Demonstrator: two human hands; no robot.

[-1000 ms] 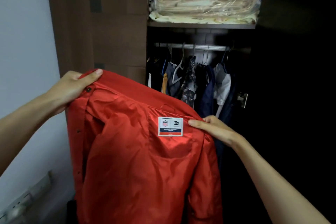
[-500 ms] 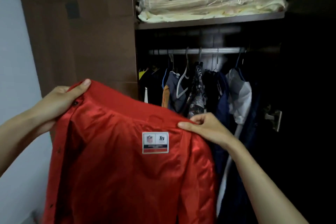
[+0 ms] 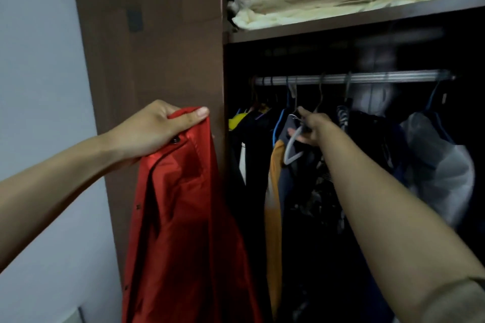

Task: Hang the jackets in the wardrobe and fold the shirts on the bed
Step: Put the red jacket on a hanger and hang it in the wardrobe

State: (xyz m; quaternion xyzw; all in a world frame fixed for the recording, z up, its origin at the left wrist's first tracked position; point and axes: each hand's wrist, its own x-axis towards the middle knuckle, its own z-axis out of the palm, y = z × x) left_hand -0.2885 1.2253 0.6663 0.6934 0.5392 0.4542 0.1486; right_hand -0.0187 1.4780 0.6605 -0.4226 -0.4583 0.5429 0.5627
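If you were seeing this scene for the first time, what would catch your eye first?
The bright red jacket stands out, hanging at lower centre from the left hand, which grips its collar beside the brown wardrobe door. Next, the right hand reaches into the dark wardrobe at a grey hanger below the metal rail.

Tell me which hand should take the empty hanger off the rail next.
The right hand: it is already inside the wardrobe, at the grey hanger under the rail. The left hand grips the red jacket outside, beside the wardrobe's side panel.
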